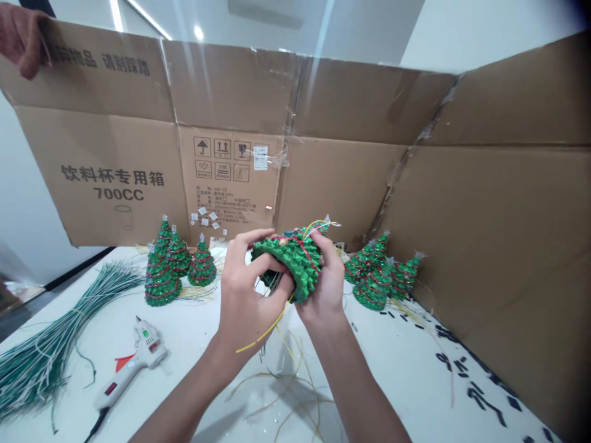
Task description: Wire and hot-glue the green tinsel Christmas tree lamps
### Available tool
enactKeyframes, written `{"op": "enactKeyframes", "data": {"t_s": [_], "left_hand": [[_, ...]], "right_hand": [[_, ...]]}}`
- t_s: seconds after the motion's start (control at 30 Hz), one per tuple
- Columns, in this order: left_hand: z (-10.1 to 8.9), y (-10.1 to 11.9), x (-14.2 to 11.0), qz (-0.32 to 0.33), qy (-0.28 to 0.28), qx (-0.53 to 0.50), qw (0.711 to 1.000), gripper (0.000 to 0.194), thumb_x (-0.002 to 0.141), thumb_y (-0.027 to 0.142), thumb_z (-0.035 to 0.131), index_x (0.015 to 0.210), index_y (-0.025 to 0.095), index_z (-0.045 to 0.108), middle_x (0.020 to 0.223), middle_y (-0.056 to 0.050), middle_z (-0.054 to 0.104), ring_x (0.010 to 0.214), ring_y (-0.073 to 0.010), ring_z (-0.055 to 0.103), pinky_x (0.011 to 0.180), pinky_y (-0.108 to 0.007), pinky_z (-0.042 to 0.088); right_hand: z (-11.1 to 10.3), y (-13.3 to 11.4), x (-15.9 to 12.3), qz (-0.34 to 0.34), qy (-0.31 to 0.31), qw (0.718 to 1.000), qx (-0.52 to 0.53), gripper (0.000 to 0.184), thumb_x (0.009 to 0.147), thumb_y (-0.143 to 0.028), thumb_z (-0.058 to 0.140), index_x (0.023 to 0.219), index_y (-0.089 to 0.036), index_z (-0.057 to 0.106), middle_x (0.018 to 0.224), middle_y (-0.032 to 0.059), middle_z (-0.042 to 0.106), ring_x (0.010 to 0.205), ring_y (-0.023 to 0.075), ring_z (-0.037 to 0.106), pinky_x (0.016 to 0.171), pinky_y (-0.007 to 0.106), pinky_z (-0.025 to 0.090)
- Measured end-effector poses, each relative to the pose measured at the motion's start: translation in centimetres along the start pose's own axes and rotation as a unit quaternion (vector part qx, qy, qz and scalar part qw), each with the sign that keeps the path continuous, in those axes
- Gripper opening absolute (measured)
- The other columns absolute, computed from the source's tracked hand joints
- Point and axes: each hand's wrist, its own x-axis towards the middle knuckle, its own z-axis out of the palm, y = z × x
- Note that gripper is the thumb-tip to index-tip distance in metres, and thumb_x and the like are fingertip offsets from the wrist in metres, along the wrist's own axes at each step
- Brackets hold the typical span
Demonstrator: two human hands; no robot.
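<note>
"Left to right?"

"One wire bundle [41, 363], one glue gun [138, 363], four miniature Christmas trees [159, 277]."

"Your hands?"

"My left hand [244, 289] curls under a fifth tree [290, 261] and my right hand [325, 283] wraps its side, above the tabletop [198, 344]. A firm grip keeps its loose wires [263, 332] clear. Three more trees [373, 277] stand right."

Flattened cardboard carton [111, 178] with Chinese printing and handling symbols, standing upright across the back and right of the frame. White table [184, 344] in front of it. Left of centre, clustered green tinsel trees [161, 267]; right of centre, a similar cluster [373, 277]. Lower left, a bundle of green-and-white wire stems [46, 351] and a white hot glue gun [136, 363] lying on its side. Lower right, black scraps [475, 394]. Bottom centre, loose straw-coloured strands [286, 394].
</note>
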Motion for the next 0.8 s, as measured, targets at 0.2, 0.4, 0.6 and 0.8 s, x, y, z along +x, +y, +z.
{"op": "enactKeyframes", "data": {"t_s": [0.2, 0.4, 0.6, 0.8], "left_hand": [[-0.5, 0.5, 0.2, 0.007, -0.057, -0.004, 0.998, 0.021, 0.094, 0.006, 0.07, 0.082, 0.022, 0.063, 0.138, -0.007, 0.061, 0.134, -0.0278, 0.057, 0.113, -0.052, 0.048], [-2.4, 0.1, 1.1, -0.005, -0.185, -0.045, 0.982, 0.021, 0.099, 0.011, 0.07, 0.083, 0.024, 0.063, 0.149, -0.003, 0.056, 0.143, -0.0261, 0.053, 0.122, -0.051, 0.045], [-4.8, -0.4, 2.1, 0.005, -0.281, -0.026, 0.959, 0.02, 0.099, 0.013, 0.069, 0.084, 0.026, 0.065, 0.159, -0.001, 0.049, 0.156, -0.0262, 0.043, 0.13, -0.051, 0.04], [-4.6, -0.4, 2.0, 0.015, -0.22, -0.014, 0.975, 0.011, 0.097, 0.021, 0.076, 0.088, 0.027, 0.074, 0.148, -0.003, 0.06, 0.145, -0.027, 0.055, 0.122, -0.051, 0.046]], "right_hand": [[-0.3, -0.5, 0.4, -0.011, -0.009, 1.0, 0.011, 0.017, 0.086, -0.034, 0.075, 0.077, -0.021, 0.075, 0.075, -0.0006, 0.078, 0.072, 0.0188, 0.076, 0.089, 0.038, 0.068], [-0.6, -1.2, 0.5, -0.047, 0.005, 0.999, 0.011, 0.014, 0.084, -0.03, 0.078, 0.077, -0.02, 0.073, 0.074, -0.0027, 0.075, 0.067, 0.0143, 0.071, 0.088, 0.033, 0.066], [-0.2, -0.8, 0.3, -0.034, -0.006, 0.999, -0.003, 0.014, 0.082, -0.032, 0.081, 0.08, -0.023, 0.072, 0.074, -0.0025, 0.076, 0.077, 0.0191, 0.076, 0.089, 0.036, 0.065], [-0.1, 0.0, 0.1, -0.004, 0.012, 1.0, 0.008, 0.019, 0.079, -0.037, 0.086, 0.084, -0.022, 0.074, 0.079, -0.0014, 0.079, 0.079, 0.0206, 0.078, 0.087, 0.036, 0.066]]}}
